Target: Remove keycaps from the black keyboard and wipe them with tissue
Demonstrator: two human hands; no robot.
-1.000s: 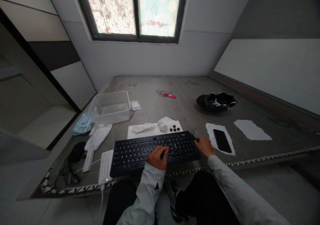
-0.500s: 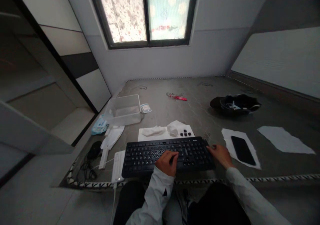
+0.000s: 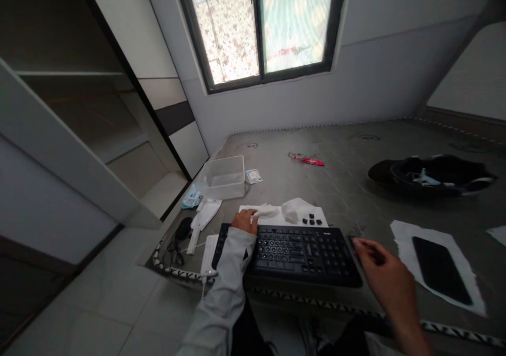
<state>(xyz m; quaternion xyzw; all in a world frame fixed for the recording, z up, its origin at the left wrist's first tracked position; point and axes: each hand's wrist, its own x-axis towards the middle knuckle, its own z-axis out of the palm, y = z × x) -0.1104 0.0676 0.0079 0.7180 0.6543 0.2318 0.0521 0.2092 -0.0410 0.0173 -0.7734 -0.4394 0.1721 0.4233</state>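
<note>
A black keyboard (image 3: pixel 300 253) lies in front of me, with some of its keycaps off in the middle. My left hand (image 3: pixel 244 221) reaches across its left end, fingers curled at the left end of a crumpled white tissue (image 3: pixel 269 211). The tissue lies on a white sheet (image 3: pixel 279 220) behind the keyboard. Several loose black keycaps (image 3: pixel 312 220) sit on the right part of that sheet. Just right of the keyboard, my right hand (image 3: pixel 381 269) pinches a small slim dark thing (image 3: pixel 352 244), whose kind I cannot make out.
A clear plastic bin (image 3: pixel 225 179) stands at the back left, beside a small packet (image 3: pixel 253 176). A mouse (image 3: pixel 183 228) and a white power strip (image 3: pixel 208 256) lie to the left. On the right are a phone (image 3: pixel 440 269) on paper and a black cap (image 3: pixel 430 177).
My left hand has left the middle of the keyboard and moved left and away to the tissue. The view has turned left; my right hand stays beside the keyboard's right end.
</note>
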